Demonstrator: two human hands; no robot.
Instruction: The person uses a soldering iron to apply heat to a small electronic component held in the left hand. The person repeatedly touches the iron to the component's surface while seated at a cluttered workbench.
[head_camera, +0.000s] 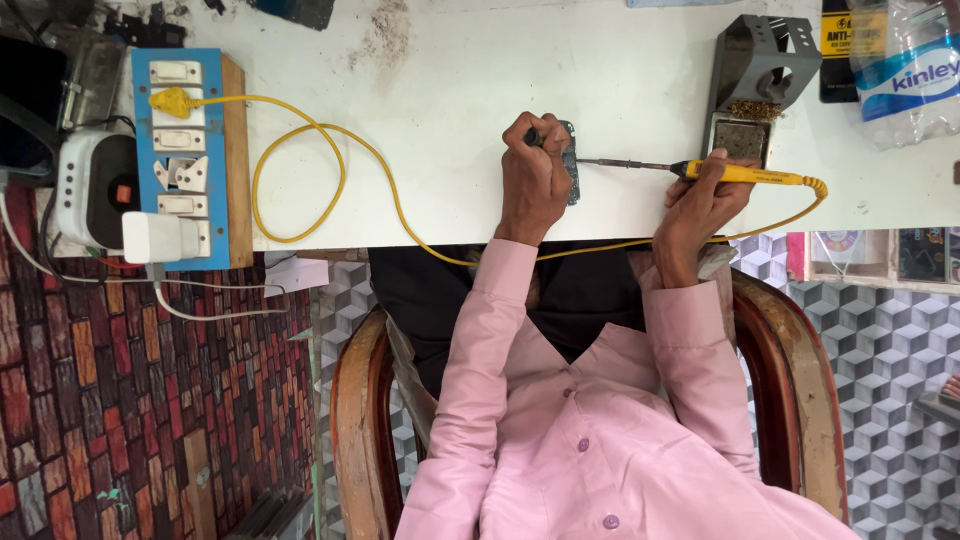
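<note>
Fingers of the right hand (706, 196) wrap the yellow soldering iron (745, 175) at centre right of the frame, its thin tip reaching left to the circuit board (570, 165) on the white table (450, 110). The left hand (533, 175) is curled in a fist on the board's left edge, pinning it; whether it also grips a small tool cannot be told. A steady wrist and a firmly held board would serve the joint best. The iron's yellow cord (300, 150) loops to the switchboard (185, 150), upper left. A stand (755, 85) sits upper right.

Repair workshop — soldering iron (745, 174), switchboard (180, 150)
</note>
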